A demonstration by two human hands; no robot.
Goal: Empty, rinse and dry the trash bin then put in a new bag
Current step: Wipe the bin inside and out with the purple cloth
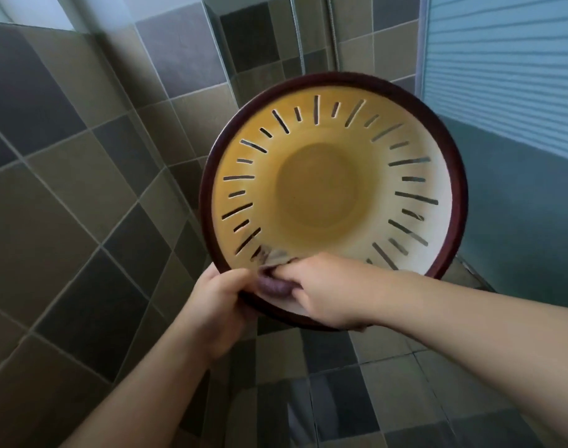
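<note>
The trash bin (318,185) is held up in the air with its mouth turned toward me. It has a dark red rim, a cream-yellow inside and several slots cut through its wall. Nothing lies inside it. My left hand (219,297) grips the rim at the lower left edge. My right hand (321,286) holds a dark purple cloth (273,284) against the inner wall just inside that rim. Part of the cloth is blurred.
Grey and brown tiles cover the wall (82,176) on the left and the floor (357,383) below. A glass shower panel (311,33) stands behind the bin. A frosted striped pane (508,66) fills the upper right.
</note>
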